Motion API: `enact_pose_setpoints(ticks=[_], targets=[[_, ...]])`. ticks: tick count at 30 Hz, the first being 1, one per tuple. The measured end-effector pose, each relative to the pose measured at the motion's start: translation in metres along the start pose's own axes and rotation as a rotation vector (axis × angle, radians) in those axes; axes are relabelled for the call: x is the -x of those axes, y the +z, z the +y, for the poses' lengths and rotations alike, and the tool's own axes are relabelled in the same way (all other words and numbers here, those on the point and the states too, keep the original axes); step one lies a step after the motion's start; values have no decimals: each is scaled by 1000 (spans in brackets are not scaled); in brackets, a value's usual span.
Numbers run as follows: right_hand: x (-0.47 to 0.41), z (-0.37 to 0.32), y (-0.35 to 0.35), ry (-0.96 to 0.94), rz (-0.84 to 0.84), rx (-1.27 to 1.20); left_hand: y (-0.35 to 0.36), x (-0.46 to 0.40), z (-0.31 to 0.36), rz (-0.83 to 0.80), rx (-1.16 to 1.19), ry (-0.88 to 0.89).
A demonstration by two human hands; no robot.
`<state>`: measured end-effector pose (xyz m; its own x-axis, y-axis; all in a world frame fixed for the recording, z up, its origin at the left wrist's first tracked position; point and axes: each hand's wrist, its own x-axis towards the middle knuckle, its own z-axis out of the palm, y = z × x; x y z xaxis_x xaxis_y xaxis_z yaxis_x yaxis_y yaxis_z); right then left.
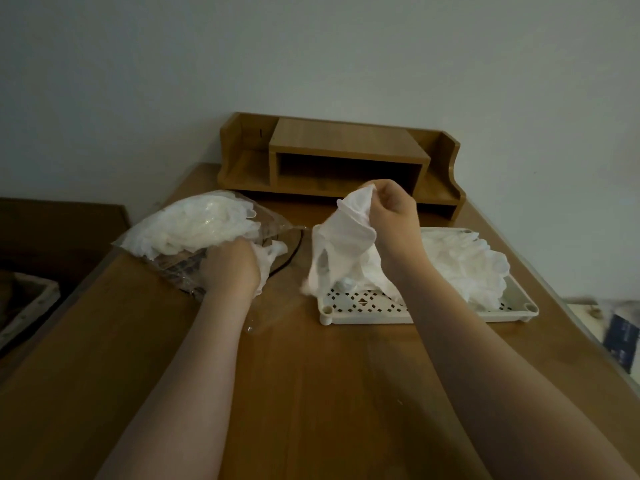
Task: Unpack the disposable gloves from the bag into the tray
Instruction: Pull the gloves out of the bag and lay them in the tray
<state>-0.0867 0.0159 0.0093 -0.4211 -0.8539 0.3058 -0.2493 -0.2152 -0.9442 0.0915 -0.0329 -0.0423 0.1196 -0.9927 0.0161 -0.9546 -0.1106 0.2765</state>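
A clear plastic bag [180, 230] full of white disposable gloves lies on the left of the wooden table. My left hand [230, 265] grips the bag at its near open end, where a bit of glove sticks out. My right hand [389, 206] is raised above the table and pinches a bunch of white gloves [343, 247], which hang down over the left part of the white perforated tray [367, 308]. A heap of gloves [464, 261] lies in the right half of the tray.
A wooden desk organiser [346, 157] stands at the back against the wall. A dark cable [291, 254] curves between bag and tray. Past the table's right edge lies a dark blue object [620, 337]. Dark furniture stands at the left.
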Motion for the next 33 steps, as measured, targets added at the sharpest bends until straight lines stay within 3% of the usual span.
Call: enact_pose_setpoints(ticks=[2,4,5,8,10,13,18,21,25,28,31,33], targets=[[3,-6,-7,-15,38,15,-16,4,5,175,34,137],[6,-11,-16,-46,35,34,-39,22,22,327,317,348],[7,-14,-20,-66,22,60,-49,34,34,295,514,419],[11,-23,-32,-134,-48,155,-57,66,70,-187,975,415],[13,-27,-43,-152,-95,208,-48,75,81,-329,972,433],[13,-29,-63,-117,-156,257,-38,75,89,-368,972,491],[9,-21,-105,48,-333,233,-38,64,97,-517,1231,423],[2,-10,-132,187,-526,141,-38,63,103,-704,1313,396],[-10,2,-162,433,-919,-72,-38,62,110,-875,1402,386],[-17,12,-181,496,-1047,-262,-35,61,118,-861,1354,373],[-21,27,-199,496,-1003,-335,-28,62,130,-722,1155,346],[-26,34,-204,524,-891,-189,-22,62,137,-583,985,358]])
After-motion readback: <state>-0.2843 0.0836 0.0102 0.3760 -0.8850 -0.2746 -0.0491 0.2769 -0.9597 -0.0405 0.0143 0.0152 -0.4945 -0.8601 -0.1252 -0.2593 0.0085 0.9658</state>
